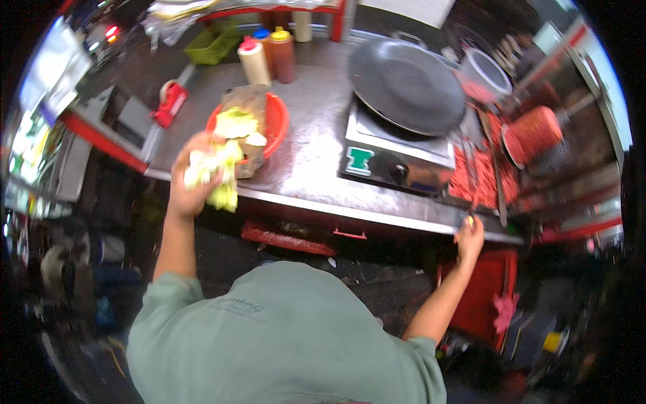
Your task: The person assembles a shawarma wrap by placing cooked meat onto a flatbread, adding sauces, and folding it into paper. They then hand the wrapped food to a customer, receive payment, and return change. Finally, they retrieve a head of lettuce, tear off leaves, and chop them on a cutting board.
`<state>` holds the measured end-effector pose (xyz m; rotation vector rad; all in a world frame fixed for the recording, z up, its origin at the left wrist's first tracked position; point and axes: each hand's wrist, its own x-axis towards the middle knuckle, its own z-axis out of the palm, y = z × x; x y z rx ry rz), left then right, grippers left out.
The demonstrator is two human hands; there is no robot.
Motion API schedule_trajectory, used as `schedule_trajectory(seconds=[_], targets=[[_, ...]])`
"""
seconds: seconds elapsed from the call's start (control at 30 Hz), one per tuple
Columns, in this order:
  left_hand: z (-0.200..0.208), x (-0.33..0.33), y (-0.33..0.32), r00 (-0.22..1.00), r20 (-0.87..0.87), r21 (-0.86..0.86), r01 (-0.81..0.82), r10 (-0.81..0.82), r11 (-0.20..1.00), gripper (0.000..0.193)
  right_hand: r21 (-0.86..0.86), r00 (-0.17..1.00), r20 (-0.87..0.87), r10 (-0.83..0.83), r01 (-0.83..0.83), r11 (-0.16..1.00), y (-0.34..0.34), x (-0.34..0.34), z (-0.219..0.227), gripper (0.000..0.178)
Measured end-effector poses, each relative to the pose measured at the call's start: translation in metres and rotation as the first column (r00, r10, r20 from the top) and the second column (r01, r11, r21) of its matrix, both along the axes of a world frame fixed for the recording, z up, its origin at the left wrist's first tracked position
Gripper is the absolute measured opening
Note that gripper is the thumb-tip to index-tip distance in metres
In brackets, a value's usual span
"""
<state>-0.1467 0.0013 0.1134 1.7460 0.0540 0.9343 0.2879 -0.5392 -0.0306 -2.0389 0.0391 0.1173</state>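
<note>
My left hand (195, 175) is closed around a bunch of pale green leaves (219, 161), which look like lettuce or cabbage. More yellow-green leaf pieces (235, 123) lie just beyond it, over a worn brown flat piece (249, 99) that rests across a red bowl (277, 124). Far to the right, my right hand (469, 239) is closed at the counter's front edge; blur keeps me from telling what is in its fingers. Thin metal tools, perhaps tongs (469, 165), lie just beyond it on shredded red food (488, 176).
A large dark round pan (407, 86) sits on a stove (397, 165). Squeeze bottles (254, 62) and a green basket (212, 46) stand at the back. A red tape dispenser (169, 102) is at left. A red-coated strainer (533, 137) and a clear tub (486, 71) are at right.
</note>
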Motion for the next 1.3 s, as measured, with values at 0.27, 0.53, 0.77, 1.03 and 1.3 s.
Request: schedule_trajectory(seconds=[0.27, 0.53, 0.77, 1.03, 1.3], targets=[[0.057, 0.048, 0.057, 0.859, -0.169, 0.726, -0.223, 0.483, 0.650, 0.049, 0.438, 0.994, -0.080, 0.068, -0.027, 0.899, -0.052, -0.070, 0.010, 0.022], [0.034, 0.077, 0.079, 0.690, -0.562, 0.774, 0.244, 0.456, 0.584, 0.059, 0.478, 0.985, -0.136, -0.109, 0.161, 0.863, -0.078, -0.176, 0.036, 0.021], [0.028, 0.074, 0.090, 0.753, -0.594, 0.724, 0.349, 0.281, 0.595, 0.069, 0.635, 0.962, 0.034, -0.272, 0.190, 0.749, 0.041, -0.253, 0.089, 0.027], [0.023, 0.071, 0.117, 0.812, -0.570, 0.548, 0.266, 0.122, 0.793, 0.082, 0.654, 0.904, 0.005, 0.427, -0.326, 0.682, 0.362, -0.282, 0.098, 0.031], [0.013, 0.059, 0.119, 0.827, -0.552, 0.580, 0.289, 0.106, 0.761, 0.090, 0.243, 0.814, 0.119, 0.569, -0.579, 0.778, 0.464, -0.244, 0.093, 0.029]])
